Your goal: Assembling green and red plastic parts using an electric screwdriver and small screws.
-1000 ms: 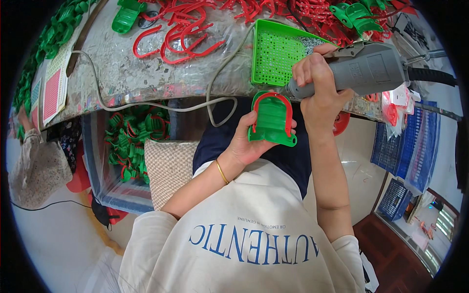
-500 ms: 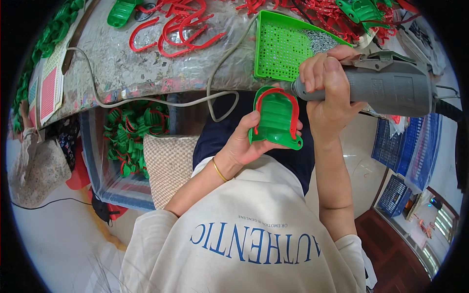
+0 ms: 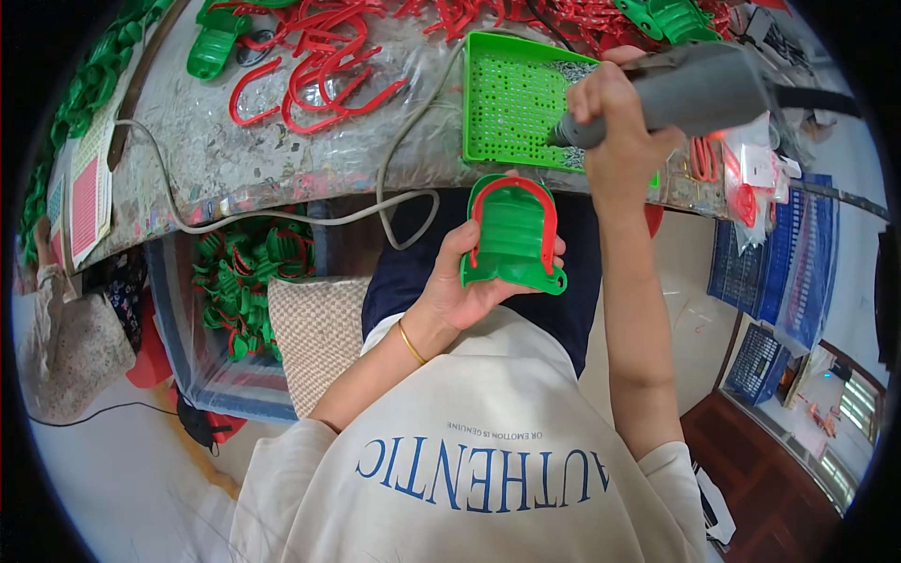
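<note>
My left hand (image 3: 452, 283) grips a green plastic scoop-shaped part (image 3: 511, 230) over my lap, its ribbed face turned up. Along the inside of its edge runs a red U-shaped plastic piece (image 3: 552, 218). My right hand (image 3: 615, 127) is wrapped round a grey electric screwdriver (image 3: 694, 89). The tool's tip is over the bright green perforated tray (image 3: 497, 103), near small silvery screws (image 3: 574, 70) that the tool and hand partly hide. Whether a screw is on the tip, I cannot make out.
Loose red U-shaped pieces (image 3: 324, 80) lie on the worn worktable (image 3: 310, 169), with more red and green parts behind. A grey cable loops over the table edge. Below left, a lined bin (image 3: 235, 375) holds finished-looking green and red parts. Blue crates (image 3: 774, 272) stand at right.
My right hand has lifted the screwdriver off the green part and moved it forward over the tray. My left hand keeps its hold, with the part sitting slightly farther left in view.
</note>
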Motion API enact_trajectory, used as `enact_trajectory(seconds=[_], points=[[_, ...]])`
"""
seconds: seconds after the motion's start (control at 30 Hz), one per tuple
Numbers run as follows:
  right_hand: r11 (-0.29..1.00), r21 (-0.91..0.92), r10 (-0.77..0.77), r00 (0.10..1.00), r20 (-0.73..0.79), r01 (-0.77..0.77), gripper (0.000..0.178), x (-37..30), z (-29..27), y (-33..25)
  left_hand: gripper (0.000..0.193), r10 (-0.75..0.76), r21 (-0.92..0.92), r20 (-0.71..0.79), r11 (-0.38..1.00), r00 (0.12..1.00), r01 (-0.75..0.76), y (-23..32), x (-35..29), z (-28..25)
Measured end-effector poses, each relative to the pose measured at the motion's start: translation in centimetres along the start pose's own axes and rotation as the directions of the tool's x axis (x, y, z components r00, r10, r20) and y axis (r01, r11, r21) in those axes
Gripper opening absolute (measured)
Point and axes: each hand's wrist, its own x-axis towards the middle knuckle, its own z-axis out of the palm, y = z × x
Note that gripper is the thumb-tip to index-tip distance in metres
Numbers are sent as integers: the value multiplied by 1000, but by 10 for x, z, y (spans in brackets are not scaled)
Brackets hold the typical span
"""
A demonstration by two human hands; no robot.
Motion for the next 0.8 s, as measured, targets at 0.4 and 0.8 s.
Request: enact_trajectory(seconds=[0.4, 0.8], points=[[999, -38, -12, 998, -56, 10, 11, -1, 1, 32, 83, -6, -57, -107, 998, 994, -1, 0, 4, -6], [999, 24, -32, 998, -55, 34, 11, -4, 1, 38, 76, 11, -62, -82, 998, 997, -16, 0, 5, -11]])
